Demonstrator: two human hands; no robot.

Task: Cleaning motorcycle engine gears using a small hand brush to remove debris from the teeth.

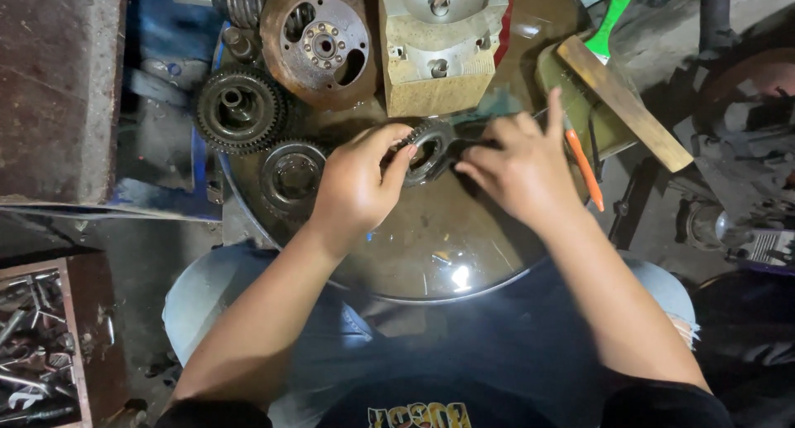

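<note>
Pinching gear (428, 151) (seemingly) mid-basin (431, 254).

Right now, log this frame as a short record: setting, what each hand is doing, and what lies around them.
Setting: round oily metal pan resting over the person's lap
Left hand: grips a toothed ring gear at its left edge
Right hand: fingers on the gear's right edge; whether it also holds a tool is blurred
Behind the hands: two dark gears, a rusty disc hub, a pale metal housing
Right side: wooden-backed brush, orange-handled tool
Lower left: tray of tools
</note>
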